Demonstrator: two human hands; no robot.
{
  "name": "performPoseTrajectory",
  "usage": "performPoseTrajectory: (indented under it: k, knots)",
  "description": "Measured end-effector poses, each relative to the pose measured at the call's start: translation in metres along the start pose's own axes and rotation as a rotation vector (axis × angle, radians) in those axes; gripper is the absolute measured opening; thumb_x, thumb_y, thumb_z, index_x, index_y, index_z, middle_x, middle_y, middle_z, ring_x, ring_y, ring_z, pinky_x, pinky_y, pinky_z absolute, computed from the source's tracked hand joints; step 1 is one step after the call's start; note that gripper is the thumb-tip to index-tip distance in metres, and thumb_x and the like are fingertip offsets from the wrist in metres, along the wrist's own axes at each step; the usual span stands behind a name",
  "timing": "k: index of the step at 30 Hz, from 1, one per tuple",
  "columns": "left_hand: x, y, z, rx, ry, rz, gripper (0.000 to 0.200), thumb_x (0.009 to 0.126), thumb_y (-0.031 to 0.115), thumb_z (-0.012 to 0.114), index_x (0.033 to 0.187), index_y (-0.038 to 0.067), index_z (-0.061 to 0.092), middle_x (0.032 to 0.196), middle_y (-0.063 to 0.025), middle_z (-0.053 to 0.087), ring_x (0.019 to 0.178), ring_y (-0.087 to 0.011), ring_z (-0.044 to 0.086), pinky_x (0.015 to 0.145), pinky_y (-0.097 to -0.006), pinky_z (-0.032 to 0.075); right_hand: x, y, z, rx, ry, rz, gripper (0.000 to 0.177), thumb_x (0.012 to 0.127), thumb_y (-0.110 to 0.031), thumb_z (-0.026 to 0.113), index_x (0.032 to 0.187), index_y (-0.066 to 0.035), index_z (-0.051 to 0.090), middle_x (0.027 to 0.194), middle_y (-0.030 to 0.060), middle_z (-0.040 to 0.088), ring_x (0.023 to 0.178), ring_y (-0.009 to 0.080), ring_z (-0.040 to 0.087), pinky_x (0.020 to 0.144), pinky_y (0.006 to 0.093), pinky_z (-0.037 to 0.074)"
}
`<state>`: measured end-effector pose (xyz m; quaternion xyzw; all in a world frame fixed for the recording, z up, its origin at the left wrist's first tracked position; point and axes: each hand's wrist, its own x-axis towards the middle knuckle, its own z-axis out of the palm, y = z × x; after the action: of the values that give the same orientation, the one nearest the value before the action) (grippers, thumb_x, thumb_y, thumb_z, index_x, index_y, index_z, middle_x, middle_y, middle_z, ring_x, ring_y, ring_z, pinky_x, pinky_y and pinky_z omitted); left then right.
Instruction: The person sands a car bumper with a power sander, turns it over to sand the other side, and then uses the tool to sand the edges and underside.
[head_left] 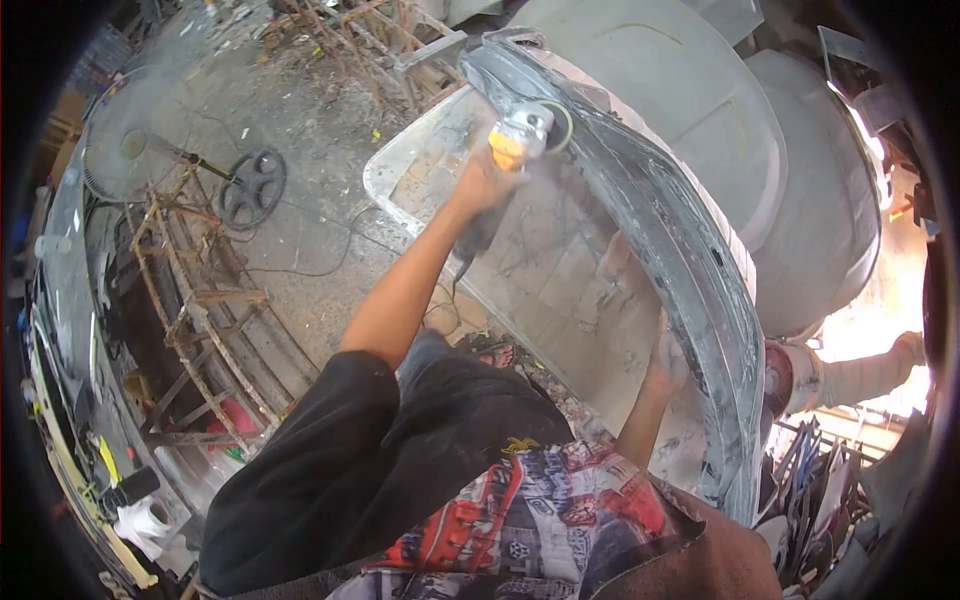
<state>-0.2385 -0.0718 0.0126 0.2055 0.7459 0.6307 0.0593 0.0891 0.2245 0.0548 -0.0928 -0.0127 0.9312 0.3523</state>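
Note:
An angle grinder [520, 132], with a yellow band round its grey metal head, runs against the far part of a long curved grey panel that looks like a car bumper [660, 195]. My left hand [488, 185] is wrapped round the grinder's body. Its round disc shows faintly at the panel's inner edge. On the near part of the panel, at its inner side, my right hand [668, 370] is blurred by dust and motion, and its fingers are hard to make out. A flat, dusty sheet with a pale rim [385, 190] lies beneath the panel.
Rusty metal frames [185, 310] stand at left, near a standing fan [125, 145] and a black steering wheel [252, 190]. A cable [345, 240] crosses the dusty floor. Large grey panels [640, 85] lean behind the bumper. A wide duct [865, 375] lies at right.

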Motion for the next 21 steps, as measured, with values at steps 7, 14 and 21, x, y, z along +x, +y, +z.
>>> performPoseTrajectory:
  k: [7, 14, 21]
  knots:
    - [0.014, -0.020, -0.026, -0.055, 0.096, -0.132, 0.039, 0.078, 0.027, 0.082, 0.101, -0.004, 0.073, 0.082, -0.0103, 0.074, 0.068, -0.0206, 0.073, 0.066, -0.0377, 0.058, 0.000, 0.005, 0.001, 0.060, 0.054, -0.051, 0.061, 0.113, -0.030, 0.042, 0.165, 0.001, 0.035, 0.173, 0.0199, 0.032, 0.161, 0.0414, 0.025, 0.133, 0.0635, 0.008]
    - [0.017, -0.003, -0.043, -0.096, -0.095, -0.334, 0.051, 0.076, 0.028, 0.084, 0.111, -0.006, 0.071, 0.096, -0.0161, 0.077, 0.088, -0.0264, 0.076, 0.080, -0.0399, 0.059, 0.000, -0.010, -0.018, -0.075, 0.264, -0.301, 0.059, 0.113, -0.034, 0.040, 0.162, -0.001, 0.043, 0.173, 0.0183, 0.035, 0.159, 0.0440, 0.028, 0.128, 0.0687, 0.012]
    - [0.018, -0.034, -0.040, -0.066, -0.084, -0.106, 0.054, 0.077, 0.029, 0.085, 0.112, -0.008, 0.069, 0.097, -0.0200, 0.078, 0.092, -0.0313, 0.077, 0.082, -0.0424, 0.060, -0.013, 0.021, 0.008, -0.274, -0.424, -0.235, 0.092, 0.096, -0.062, 0.063, 0.168, -0.011, 0.035, 0.177, 0.0165, 0.022, 0.163, 0.0451, 0.014, 0.126, 0.0764, 0.009]
